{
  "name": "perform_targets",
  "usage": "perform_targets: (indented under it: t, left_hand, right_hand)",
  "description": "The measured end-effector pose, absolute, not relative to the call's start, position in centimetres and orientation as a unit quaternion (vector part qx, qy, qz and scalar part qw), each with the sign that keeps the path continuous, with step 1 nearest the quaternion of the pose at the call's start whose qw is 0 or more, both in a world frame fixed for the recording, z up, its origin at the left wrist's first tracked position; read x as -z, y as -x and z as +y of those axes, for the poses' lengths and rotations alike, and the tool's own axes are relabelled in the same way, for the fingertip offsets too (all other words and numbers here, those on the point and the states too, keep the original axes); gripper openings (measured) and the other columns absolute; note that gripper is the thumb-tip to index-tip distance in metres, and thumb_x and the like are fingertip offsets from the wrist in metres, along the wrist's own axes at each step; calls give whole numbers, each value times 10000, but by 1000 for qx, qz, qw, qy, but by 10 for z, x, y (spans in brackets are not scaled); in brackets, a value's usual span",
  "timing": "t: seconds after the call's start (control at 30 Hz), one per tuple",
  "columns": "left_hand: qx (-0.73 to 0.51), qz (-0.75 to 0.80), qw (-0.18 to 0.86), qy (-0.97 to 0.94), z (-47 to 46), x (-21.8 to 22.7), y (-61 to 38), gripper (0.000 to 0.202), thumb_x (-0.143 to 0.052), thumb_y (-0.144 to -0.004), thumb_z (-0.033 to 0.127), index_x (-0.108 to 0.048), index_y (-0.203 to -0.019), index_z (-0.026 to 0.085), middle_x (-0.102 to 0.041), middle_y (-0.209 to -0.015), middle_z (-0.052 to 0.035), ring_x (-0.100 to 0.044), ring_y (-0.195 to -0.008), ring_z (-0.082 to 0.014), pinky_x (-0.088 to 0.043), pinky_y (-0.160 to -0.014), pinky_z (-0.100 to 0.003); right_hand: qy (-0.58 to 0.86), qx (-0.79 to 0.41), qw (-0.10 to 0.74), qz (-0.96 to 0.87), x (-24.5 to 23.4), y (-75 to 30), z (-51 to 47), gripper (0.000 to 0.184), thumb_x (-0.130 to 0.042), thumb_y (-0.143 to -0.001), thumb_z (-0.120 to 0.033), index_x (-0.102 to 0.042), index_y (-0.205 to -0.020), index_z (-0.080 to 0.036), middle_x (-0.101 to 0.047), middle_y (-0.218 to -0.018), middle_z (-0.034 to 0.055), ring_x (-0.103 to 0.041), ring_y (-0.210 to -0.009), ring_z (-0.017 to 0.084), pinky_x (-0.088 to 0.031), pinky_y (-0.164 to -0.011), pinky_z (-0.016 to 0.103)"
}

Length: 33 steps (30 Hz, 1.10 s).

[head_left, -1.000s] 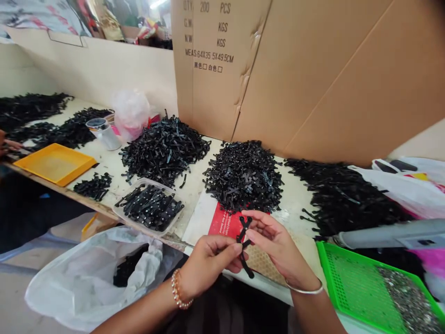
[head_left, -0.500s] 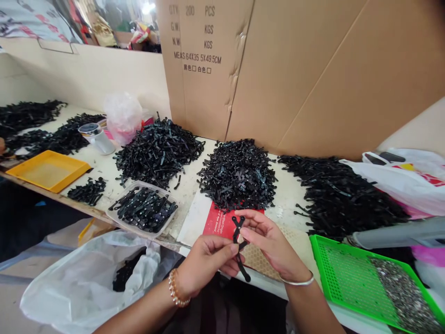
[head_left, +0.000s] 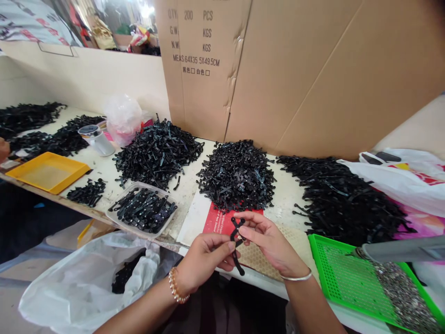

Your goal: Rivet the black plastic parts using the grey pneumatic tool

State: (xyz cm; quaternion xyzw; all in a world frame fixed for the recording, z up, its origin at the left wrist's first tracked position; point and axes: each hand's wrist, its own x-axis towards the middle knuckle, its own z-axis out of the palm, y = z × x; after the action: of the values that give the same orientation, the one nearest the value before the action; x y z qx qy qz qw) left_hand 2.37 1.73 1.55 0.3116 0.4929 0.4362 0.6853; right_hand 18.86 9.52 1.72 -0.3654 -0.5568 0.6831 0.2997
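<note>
As both hands are meeting over the near edge of a pale worktable (head_left: 288, 194), a person is pinching two thin black plastic strips (head_left: 237, 241) that are crossing each other just in front of the body. The left hand (head_left: 205, 260), wearing a beaded bracelet, is gripping the lower part of the strips with thumb and fingertips, while the right hand (head_left: 269, 243), wearing a thin metal bangle, is closing thumb and forefinger on the upper part. A crumpled white plastic bag (head_left: 79, 278) is hanging open below the table at the left, and a green perforated plastic tray (head_left: 344, 273) is lying just right of the right wrist, carrying small grey metal bits (head_left: 399, 292). A clear shallow plastic tray (head_left: 142, 211) of black pieces is sitting left of the hands, and a red printed card (head_left: 217, 221) is lying just beyond the fingers. Farther back, three heaps of black plastic strips (head_left: 238, 174) are spreading across the table, with a flat yellow tray (head_left: 48, 170) lying at the far left. A tall brown cardboard carton (head_left: 295, 69) is standing behind them.
</note>
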Motion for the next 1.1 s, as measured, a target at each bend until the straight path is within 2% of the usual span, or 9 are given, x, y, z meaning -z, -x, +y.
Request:
perform_targets:
  t: [0.23,0.6,0.83,1.1]
  left_hand:
    - [-441,502,674,-315,17,-10,-26,491,-719,-660,584,-693,-804,115,-618,-652,-23,-580,-586,-116,-535,-622,-258]
    - [-445,517,655,-325,18,-10,-27,509,-708,-648,611,-679,-770,118,-591,-650,-16,-574,-612,-130,-548,-598,-272]
    - [-458,494,682,-286,20,-10,-27,443,-726,-671,554,-667,-746,121,-622,-652,-16,-578,-593,-108,-535,-607,-236]
    - [-458,466,711,-258,21,-9,-24,415,-768,-655,504,-664,-744,112,-642,-655,-20,-598,-594,-105,-538,-590,-225]
  right_hand:
    - [377,-678,329,-538,-4,-185,94,353,-762,-743,-357,-660,-1052,-220,-629,-750,3,-580,-688,134,-471,-648,259]
    - [385,-635,316,-591,-12,-186,95,347,-704,-798,-372,-630,-1100,-217,-653,-815,21,-602,-765,154,-484,-729,288]
    - [391,-628,357,-570,3,-183,92,297,-730,-774,-370,-654,-1026,-234,-634,-821,6,-599,-770,150,-484,-744,285]
    - [398,-637,374,-543,12,-180,89,320,-744,-760,-378,-652,-1033,-240,-631,-812,-1,-610,-774,144,-495,-746,267]
